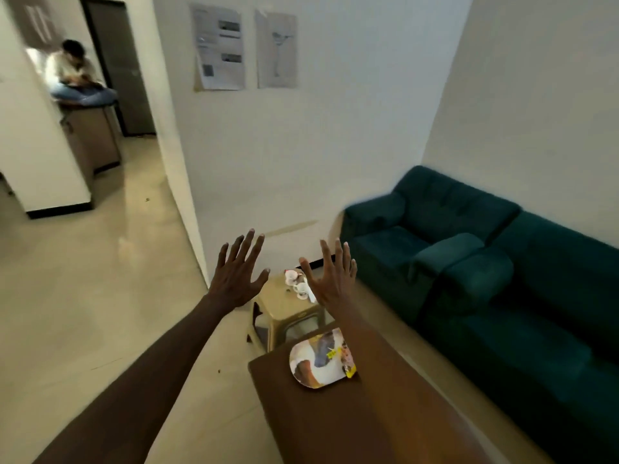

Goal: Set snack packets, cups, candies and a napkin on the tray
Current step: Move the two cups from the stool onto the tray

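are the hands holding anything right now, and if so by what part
Nothing is held. The left hand and right hand are both raised with fingers spread, empty, above the stool and tray.

Both arms reach straight forward from the bottom of the view, bare to the elbow and beyond. The left hand (239,272) is raised with its back to the camera, fingers spread wide and pointing up, thumb out to the right. The right hand (331,279) is raised beside it, just apart, palm side turned partly inward, fingers splayed and upright. Both hands are empty and touch nothing.
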